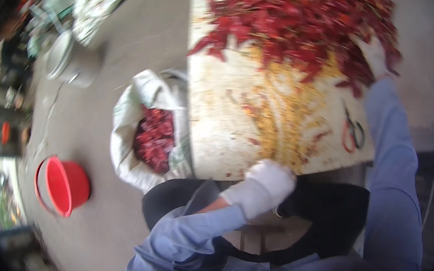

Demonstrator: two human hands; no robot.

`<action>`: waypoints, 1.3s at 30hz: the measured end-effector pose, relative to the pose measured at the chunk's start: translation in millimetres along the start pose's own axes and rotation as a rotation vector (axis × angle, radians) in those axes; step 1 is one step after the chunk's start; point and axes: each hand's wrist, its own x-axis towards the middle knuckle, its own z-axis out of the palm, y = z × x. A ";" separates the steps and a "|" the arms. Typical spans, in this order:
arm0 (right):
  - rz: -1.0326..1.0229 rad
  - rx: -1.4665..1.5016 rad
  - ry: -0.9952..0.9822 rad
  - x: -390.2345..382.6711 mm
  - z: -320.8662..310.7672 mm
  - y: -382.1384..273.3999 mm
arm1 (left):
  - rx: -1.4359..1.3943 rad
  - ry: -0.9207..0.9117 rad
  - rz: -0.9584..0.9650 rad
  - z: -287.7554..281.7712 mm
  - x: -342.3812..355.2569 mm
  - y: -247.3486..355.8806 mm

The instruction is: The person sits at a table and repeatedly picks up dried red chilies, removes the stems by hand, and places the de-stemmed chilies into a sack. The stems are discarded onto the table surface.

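One chilli heap [304, 9] on one board [222, 135]. Right hand [373, 54], fingers buried in chillies, grip unclear. Left hand [264, 184] curled at the board edge. One pair of scissors [352, 131], one sack [145, 128], one bucket [64, 185].

We saw a pale worktable [222, 135], stained and worn, standing on a grey concrete floor [148, 29]. A big heap of dried red chillies [304, 9] covered its far part. Yellow seeds [281, 121] were spread in the middle, and scissors with orange handles [352, 131] lay near the right edge. On the floor, a white sack [139, 129] of chillies stood just beside the table, and a red bucket [64, 185] stood well apart.
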 end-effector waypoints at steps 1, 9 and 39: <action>0.052 -0.128 -0.107 11.3 7.2 6.2 | -0.014 0.001 -0.020 0.4 1.1 0.1; 0.037 -0.246 -0.098 15.3 34.4 33.1 | 0.022 0.045 -0.035 -6.1 0.4 -2.8; -0.052 0.232 -0.348 -67.8 107.1 2.3 | -0.071 0.064 -0.126 -17.3 -6.3 -27.5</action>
